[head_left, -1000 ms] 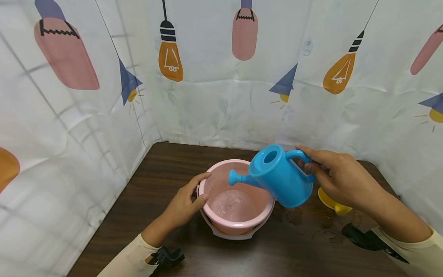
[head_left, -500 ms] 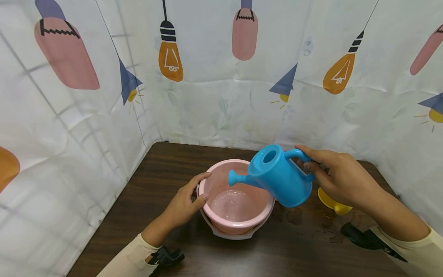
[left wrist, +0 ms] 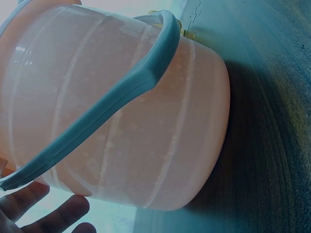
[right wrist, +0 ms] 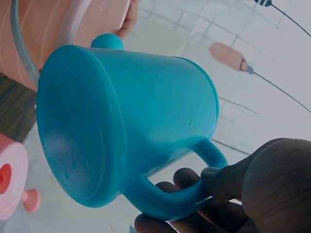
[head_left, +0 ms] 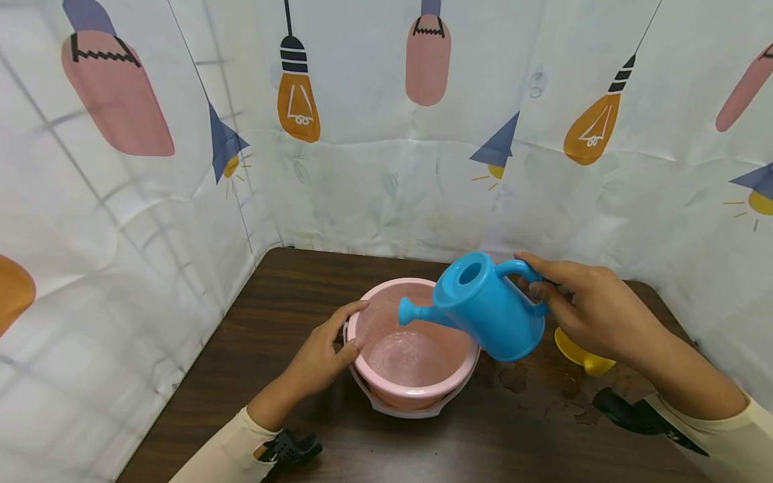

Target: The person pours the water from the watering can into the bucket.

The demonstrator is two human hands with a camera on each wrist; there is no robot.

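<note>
A pink bucket [head_left: 410,389] with a pale handle [left wrist: 121,92] stands on the table, with water [head_left: 407,359] in its bottom. My left hand [head_left: 320,352] holds its left rim, index finger and thumb over the edge; in the left wrist view other fingers [left wrist: 63,213] lie by the outer wall. My right hand [head_left: 594,305] grips the handle of a blue watering can [head_left: 492,312]. The can is held up and tilted left, its spout [head_left: 410,310] over the bucket's opening. Drops cling to its base in the right wrist view. No stream from the spout is visible.
A yellow object with a spout-like end [head_left: 586,355] sits on the table, partly hidden by my right hand. A pink object with a small spout [right wrist: 14,179] shows in the right wrist view. Water spots [head_left: 513,379] wet the brown table [head_left: 302,288]. Patterned sheets hang around it.
The splashing and ripples in the bucket's water have died down. The watering can has barely shifted, and my left hand stays in place.
</note>
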